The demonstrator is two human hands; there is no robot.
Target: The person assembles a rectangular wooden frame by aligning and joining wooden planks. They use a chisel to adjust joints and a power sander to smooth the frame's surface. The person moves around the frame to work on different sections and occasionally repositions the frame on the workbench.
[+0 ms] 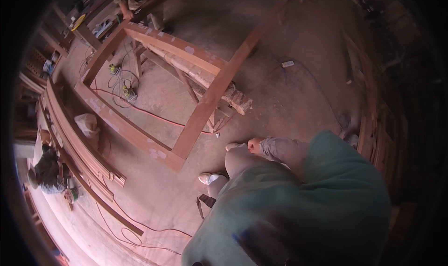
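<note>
My right hand (254, 145) is in front of my thigh, at the end of a grey sleeve. Its fingers look curled in, and whatever they may hold is hidden. My left hand does not show. Ahead and to the left, a large wooden frame (189, 137) with pale patches on its members is propped on a rough timber trestle (235, 98). One long member runs past the frame toward the upper right. The frame's near corner lies a short way from my right hand, not touching it.
Two green power tools (128, 92) with cords lie on the floor beneath the frame. An orange cord (154, 114) crosses there. Long wooden mouldings (77, 142) lie at left, near a crouching person (49, 172). Another person's hand (126, 11) is at the frame's far corner. Boards (368, 88) line the right.
</note>
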